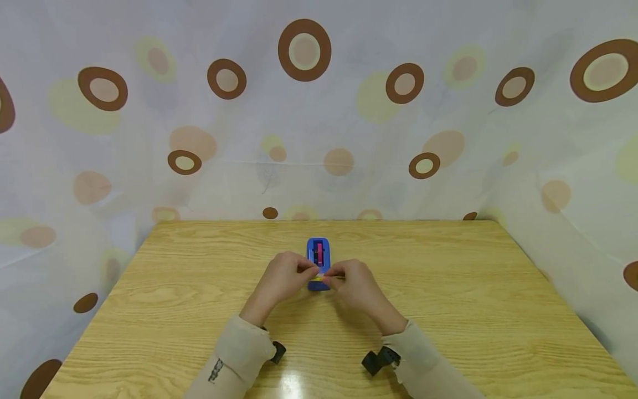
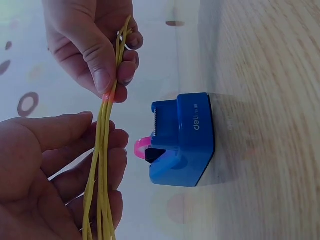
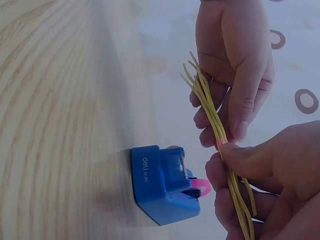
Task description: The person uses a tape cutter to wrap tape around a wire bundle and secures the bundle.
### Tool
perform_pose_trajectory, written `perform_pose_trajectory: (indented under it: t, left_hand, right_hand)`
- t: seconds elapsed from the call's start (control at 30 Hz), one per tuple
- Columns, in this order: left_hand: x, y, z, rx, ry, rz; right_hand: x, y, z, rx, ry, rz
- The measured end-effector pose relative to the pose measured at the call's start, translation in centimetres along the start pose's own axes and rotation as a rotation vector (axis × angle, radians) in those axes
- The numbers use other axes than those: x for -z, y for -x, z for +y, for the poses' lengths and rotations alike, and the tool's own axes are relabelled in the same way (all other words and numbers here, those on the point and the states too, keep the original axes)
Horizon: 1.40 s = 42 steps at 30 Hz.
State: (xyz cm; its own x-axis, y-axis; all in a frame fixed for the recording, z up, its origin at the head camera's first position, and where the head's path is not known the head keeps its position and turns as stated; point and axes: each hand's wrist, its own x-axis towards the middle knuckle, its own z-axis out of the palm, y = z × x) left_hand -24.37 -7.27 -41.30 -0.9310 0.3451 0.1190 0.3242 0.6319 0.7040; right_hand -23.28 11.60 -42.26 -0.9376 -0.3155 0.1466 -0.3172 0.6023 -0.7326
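A bundle of thin yellow strands (image 2: pixel 103 165) hangs between the hands, with a band of pink tape (image 2: pixel 108 96) round it. My right hand (image 1: pixel 356 284) pinches the bundle at the tape between thumb and fingers, as the right wrist view shows. Across the fingers of my left hand (image 1: pixel 283 275) lies another stretch of the strands; the thumb stands a little apart from them. Just beyond both hands is a blue tape dispenser (image 2: pixel 196 137) holding a roll of pink tape (image 1: pixel 320 254). Its near end is partly covered by the hands in the head view.
The dispenser stands on a wood-grain table (image 1: pixel 189 299). Behind the table and along its sides hangs a pale cloth (image 1: pixel 344 133) patterned with brown rings and dots. Dark straps with small devices (image 1: pixel 381 359) sit at both wrists, over light sleeves.
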Motion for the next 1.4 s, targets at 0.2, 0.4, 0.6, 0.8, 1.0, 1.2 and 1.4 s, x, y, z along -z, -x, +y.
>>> perform_pose_trajectory:
  t: [0.2,0.4,0.6,0.8,1.0,1.2,1.4]
  left_hand:
    - [0.4,0.4,0.7,-0.003,-0.008,-0.008]
    - [0.7,0.8,1.6,-0.018,-0.018,-0.014]
    - [1.1,1.0,2.2,-0.026,-0.044,-0.015]
    - [1.4,1.4,2.8,-0.038,-0.073,-0.01]
    - [1.5,1.6,3.1,-0.053,-0.085,0.0]
    - [1.5,1.8,3.5,-0.071,-0.122,0.008]
    - [1.6,2.0,3.9,-0.076,-0.139,0.015]
  right_hand:
    - [0.3,0.2,-0.4,-0.011,-0.006,0.023]
    - [0.8,0.3,-0.8,0.002,0.005,0.058]
    - [1.2,0.6,-1.3,0.016,-0.008,0.054]
    - [1.7,0.8,-1.9,0.022,-0.009,0.058]
    - [1.9,0.9,-2.3,0.019,-0.007,0.066]
    - [2.3,1.2,-2.7,0.045,0.016,0.091]
    - [2.7,1.6,-3.2,0.085,0.022,0.102]
